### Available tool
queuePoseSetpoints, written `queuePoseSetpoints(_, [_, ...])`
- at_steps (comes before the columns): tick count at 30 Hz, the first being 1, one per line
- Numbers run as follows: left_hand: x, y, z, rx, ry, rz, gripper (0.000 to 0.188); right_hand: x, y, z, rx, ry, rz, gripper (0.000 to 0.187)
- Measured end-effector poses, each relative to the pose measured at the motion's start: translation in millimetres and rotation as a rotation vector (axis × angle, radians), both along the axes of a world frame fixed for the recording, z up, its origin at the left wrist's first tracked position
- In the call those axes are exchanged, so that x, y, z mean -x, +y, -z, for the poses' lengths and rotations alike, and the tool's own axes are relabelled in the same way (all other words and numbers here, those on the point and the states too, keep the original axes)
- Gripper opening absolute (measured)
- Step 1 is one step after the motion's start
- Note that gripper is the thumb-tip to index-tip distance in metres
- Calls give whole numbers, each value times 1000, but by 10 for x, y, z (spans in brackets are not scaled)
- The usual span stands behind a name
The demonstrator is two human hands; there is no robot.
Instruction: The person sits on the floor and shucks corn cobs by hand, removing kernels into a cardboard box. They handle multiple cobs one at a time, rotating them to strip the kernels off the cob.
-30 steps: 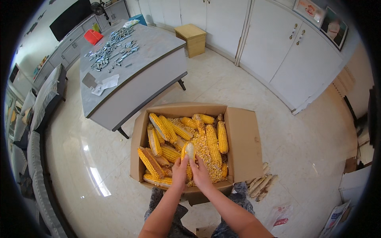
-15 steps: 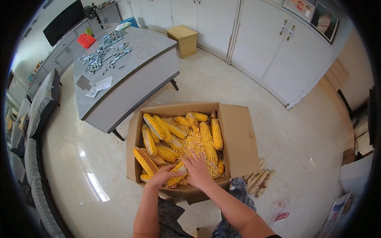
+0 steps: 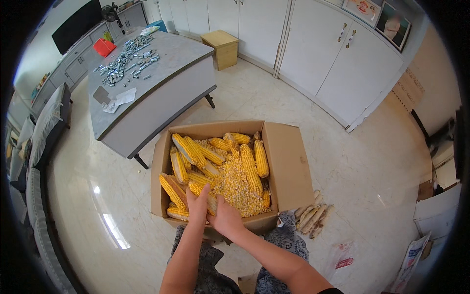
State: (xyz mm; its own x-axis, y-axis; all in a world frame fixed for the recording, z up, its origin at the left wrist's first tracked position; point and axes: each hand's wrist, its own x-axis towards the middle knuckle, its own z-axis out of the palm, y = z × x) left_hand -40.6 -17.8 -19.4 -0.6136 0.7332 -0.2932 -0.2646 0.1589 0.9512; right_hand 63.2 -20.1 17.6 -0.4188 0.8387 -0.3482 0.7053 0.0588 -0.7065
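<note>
An open cardboard box (image 3: pixel 289 169) on the floor in front of me holds several yellow ears of corn and a bed of loose kernels (image 3: pixel 235 183). Over its near side, my left hand (image 3: pixel 197 205) and my right hand (image 3: pixel 226 218) close around one partly stripped ear of corn (image 3: pixel 211 203). Pale bare cob shows between them, while my fingers cover much of the rest. Whole ears lie along the box's left side, and another long ear (image 3: pixel 250 169) rests among the kernels to the right.
Stripped cobs (image 3: pixel 314 218) lie on the floor right of the box, with a clear plastic bag (image 3: pixel 340 257) nearer me. Beyond the box stands a grey table (image 3: pixel 166 56) bearing many small metal pieces (image 3: pixel 129 59). A wooden stool (image 3: pixel 223 49) stands by white cabinets (image 3: pixel 323 63); a sofa (image 3: pixel 41 215) runs along the left.
My right hand has come down and left off the kernels, against the ear. My left hand has turned more upright around it. The whole view has shifted slightly.
</note>
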Motion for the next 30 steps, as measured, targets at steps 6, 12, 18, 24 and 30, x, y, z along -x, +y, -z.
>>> queuePoseSetpoints(6, [-80,-11,-180,-9,-105,219,53,-95,-40,77,8,77,85,69])
queuePoseSetpoints(12, [-179,36,-114,-38,45,296,70,-226,40,-49,133,111,98,69])
queuePoseSetpoints(18, [-183,79,-183,-176,-357,250,59,-263,109,-69,45,187,163,68])
queuePoseSetpoints(24, [-129,52,-208,-218,-467,282,47,-239,105,-43,-34,151,156,63])
queuePoseSetpoints(30, [-247,79,-188,-140,-243,236,45,-240,96,6,32,94,117,67])
